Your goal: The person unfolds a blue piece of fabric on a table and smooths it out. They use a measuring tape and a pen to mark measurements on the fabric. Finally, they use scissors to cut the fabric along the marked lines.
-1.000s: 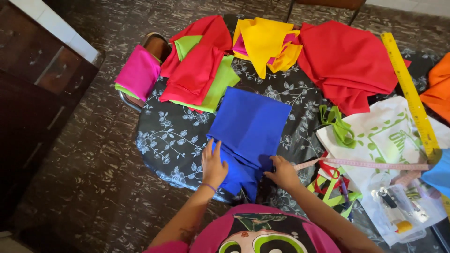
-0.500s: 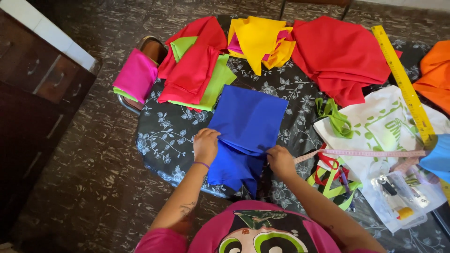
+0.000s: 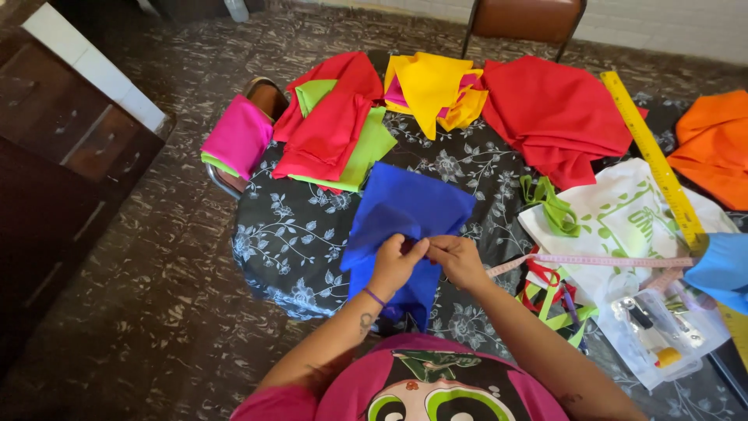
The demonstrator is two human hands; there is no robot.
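Note:
A blue piece of fabric (image 3: 405, 210) lies on the table's black floral cloth (image 3: 288, 234), its near end hanging over the front edge. My left hand (image 3: 396, 265) and my right hand (image 3: 456, 259) meet at the fabric's near middle, fingertips touching, both pinching a fold of the blue cloth. A purple band circles my left wrist.
Red fabric (image 3: 557, 117), yellow fabric (image 3: 432, 90), red and green pieces (image 3: 335, 136), pink fabric (image 3: 238, 136) on a chair, and orange fabric (image 3: 717, 144) ring the table. A yellow ruler (image 3: 650, 156), pink tape measure (image 3: 592, 261), white bag (image 3: 623, 218) and clear pouch (image 3: 662, 331) lie right.
My hands moved from the fabric's near corners inward to its middle and came together, gathering a fold of blue cloth. The camera view shifted slightly.

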